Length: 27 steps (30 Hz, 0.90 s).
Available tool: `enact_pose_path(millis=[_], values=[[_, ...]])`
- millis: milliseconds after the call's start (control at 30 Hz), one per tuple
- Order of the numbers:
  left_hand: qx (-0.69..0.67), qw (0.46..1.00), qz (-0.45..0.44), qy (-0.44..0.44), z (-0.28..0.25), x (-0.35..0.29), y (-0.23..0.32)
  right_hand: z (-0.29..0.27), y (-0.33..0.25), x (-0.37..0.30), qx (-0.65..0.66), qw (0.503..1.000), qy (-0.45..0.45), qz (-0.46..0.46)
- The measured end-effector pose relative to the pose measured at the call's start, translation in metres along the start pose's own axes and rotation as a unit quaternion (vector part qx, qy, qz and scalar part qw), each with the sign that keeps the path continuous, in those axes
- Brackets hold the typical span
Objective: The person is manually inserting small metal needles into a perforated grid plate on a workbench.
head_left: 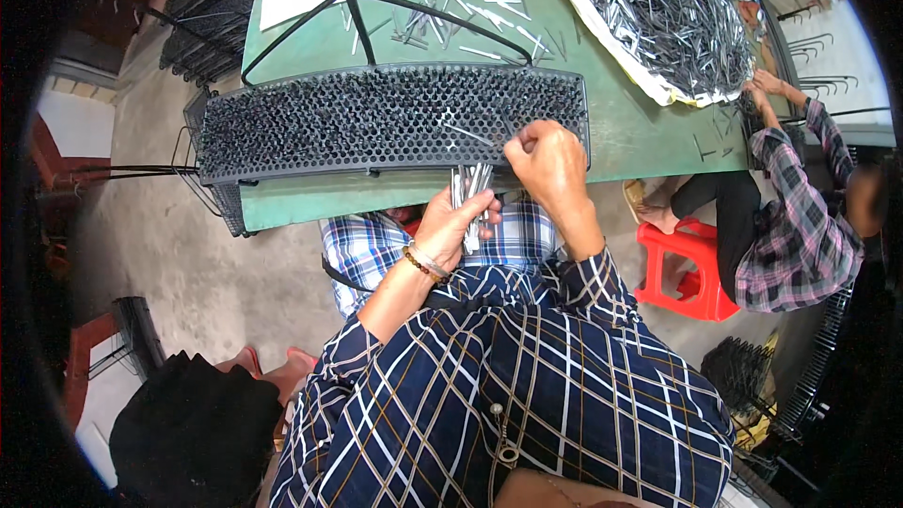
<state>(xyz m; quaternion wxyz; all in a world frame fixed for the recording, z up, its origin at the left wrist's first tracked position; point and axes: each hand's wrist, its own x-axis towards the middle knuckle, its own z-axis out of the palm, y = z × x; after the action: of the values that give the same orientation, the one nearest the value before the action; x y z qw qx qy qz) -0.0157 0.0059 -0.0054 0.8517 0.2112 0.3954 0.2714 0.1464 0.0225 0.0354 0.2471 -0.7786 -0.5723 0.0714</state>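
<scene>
A bundle of thin silvery metal sticks [473,179] stands upright in my left hand [451,221], its fingers closed round it just below the near edge of a black perforated rack [404,166]. My right hand [553,165] is closed in a pinch over the rack's right part. From its fingertips a single thin metal stick [470,134] slants left above the holes. The stick's end inside the fingers is hidden. Many rack holes look filled with dark pieces; I cannot make out each one.
Loose metal sticks [499,14] lie on the green table [640,136] behind the rack's black wire frame [350,0]. A white sack [673,94] heaped with sticks is at the far right. At right, a person in plaid [790,235] sits by a red stool [687,268].
</scene>
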Motion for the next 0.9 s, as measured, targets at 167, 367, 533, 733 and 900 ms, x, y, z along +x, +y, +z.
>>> enact_pose_path(millis=[167,367,533,733,900], values=[[-0.049,0.998,-0.008,-0.039,-0.005,0.0,-0.005,-0.023,-0.006,-0.029,0.124,0.988,-0.088,0.024],[-0.026,0.999,-0.01,-0.034,0.002,0.001,-0.008,-0.013,-0.001,-0.059,0.166,0.977,-0.135,-0.005],[0.011,0.999,-0.017,-0.026,-0.005,-0.002,-0.002,-0.014,0.012,-0.037,0.329,0.922,-0.198,0.05],[0.054,0.997,0.011,-0.059,0.005,-0.006,0.0,-0.011,0.001,-0.018,0.326,0.926,-0.188,0.011],[0.06,0.997,0.012,-0.044,0.005,-0.007,0.0,0.007,0.017,-0.021,0.442,0.875,-0.184,0.073]])
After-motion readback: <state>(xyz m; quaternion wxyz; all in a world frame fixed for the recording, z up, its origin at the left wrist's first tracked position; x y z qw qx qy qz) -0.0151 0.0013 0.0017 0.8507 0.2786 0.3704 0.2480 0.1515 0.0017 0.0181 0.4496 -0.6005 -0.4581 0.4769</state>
